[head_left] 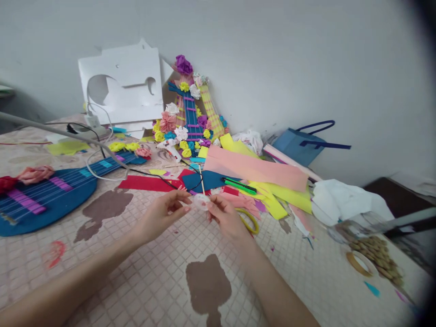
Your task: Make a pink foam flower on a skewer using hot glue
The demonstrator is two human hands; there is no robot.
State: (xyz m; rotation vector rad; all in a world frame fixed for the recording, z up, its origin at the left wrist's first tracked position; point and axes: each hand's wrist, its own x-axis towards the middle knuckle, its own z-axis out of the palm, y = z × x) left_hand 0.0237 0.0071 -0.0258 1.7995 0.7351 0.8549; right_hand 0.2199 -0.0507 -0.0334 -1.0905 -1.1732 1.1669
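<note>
Between the thumb and fingers of my right hand (225, 215) is a small whitish, translucent disc (201, 202) that looks like a spool. My left hand (166, 211) is just left of it, thumb and fingers curved and apart; no thing shows between them, though a fine thread would be too thin to see. A thin wooden stick (201, 179) shows just above the disc; I cannot tell whether it touches it. Beyond my hands lie a blue strip (211, 180), a red strip (146, 183) and a green pen-like tool (240, 186). Yellow-handled scissors (251, 221) are beside my right hand.
A blue guitar-shaped craft (68, 195) lies at left. Flower-covered guitar crafts (192, 111) lean on the wall. A white glue gun (170, 149), its cable, pink crepe paper (255, 168) and a blue bag (299, 145) are behind. A tape roll (359, 264) is at right.
</note>
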